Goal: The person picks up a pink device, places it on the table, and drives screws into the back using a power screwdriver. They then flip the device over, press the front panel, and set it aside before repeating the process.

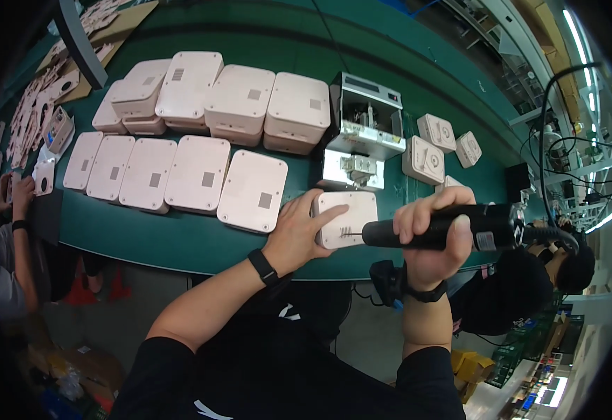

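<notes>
Just this side of the metal machine [372,140], holding white box [365,215] with spread left hand [294,232], gripping black screwdriver [491,219] in curled right hand [437,263]; left of the machine, more boxes [253,190].

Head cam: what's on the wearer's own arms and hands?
Left hand and right hand: no gloves. Black short sleeves: left sleeve, right sleeve. Left wrist: black wristband. Right wrist: dark strap, bulky black module beside it; attachment unclear.
</notes>
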